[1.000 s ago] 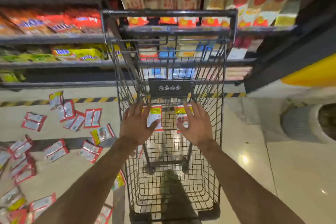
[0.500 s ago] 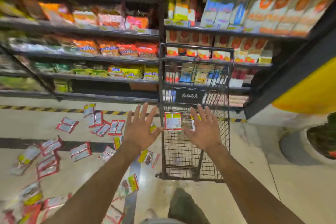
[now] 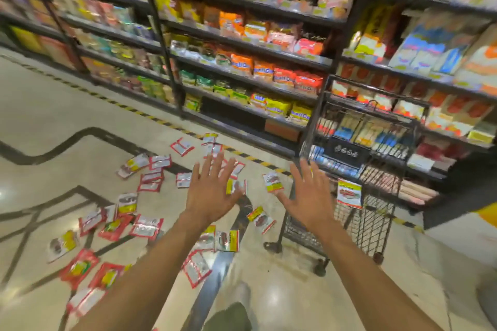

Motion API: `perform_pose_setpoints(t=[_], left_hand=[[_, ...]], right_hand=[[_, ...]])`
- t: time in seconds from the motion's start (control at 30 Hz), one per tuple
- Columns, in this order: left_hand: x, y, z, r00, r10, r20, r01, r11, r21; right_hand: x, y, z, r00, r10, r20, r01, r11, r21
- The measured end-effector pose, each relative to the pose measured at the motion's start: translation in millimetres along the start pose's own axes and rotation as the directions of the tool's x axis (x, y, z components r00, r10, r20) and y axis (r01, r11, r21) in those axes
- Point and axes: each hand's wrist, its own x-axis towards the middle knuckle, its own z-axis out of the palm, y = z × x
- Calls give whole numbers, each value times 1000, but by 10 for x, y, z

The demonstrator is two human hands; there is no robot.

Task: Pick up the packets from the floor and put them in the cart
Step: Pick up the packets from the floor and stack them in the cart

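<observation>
Several red, white and yellow packets (image 3: pixel 146 227) lie scattered over the floor, mostly left of and below my hands. The black wire cart (image 3: pixel 376 226) stands at the right, against the shelves. One yellow-topped packet (image 3: pixel 349 193) shows against the cart's wire side; I cannot tell how it rests. My left hand (image 3: pixel 212 196) is held out over the floor packets, fingers spread, holding nothing. My right hand (image 3: pixel 312 196) is spread and empty too, just left of the cart, with a small packet (image 3: pixel 273 182) beside its thumb.
Tall shelves (image 3: pixel 242 75) full of snack bags run along the back and right. Yellow-black striped tape (image 3: pixel 258 160) marks the floor in front of them. The glossy tiled floor has dark inlay lines. My leg (image 3: pixel 231 314) shows at the bottom.
The view has swung left and pulled back from the cart, which now sits to the right. Both hands stay spread and empty, now over the floor packets instead of the basket.
</observation>
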Motion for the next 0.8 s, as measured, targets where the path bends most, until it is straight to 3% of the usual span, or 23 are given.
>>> perform_pose_setpoints(t=[0.37, 0.63, 0.8], left_hand=[[-2746, -965, -229, 943, -328, 46, 326, 944, 56], [-3907, -1892, -349, 881, -472, -12, 471, 878, 83], [-4362, -2690, -251, 857, -513, 44, 510, 857, 71]], right_hand=[[-1550, -1578, 293, 960, -267, 80, 260, 962, 85], [-2137, -2716, 540, 908, -402, 121, 386, 912, 136], [-2292, -3580, 852, 873, -435, 221, 423, 901, 102]])
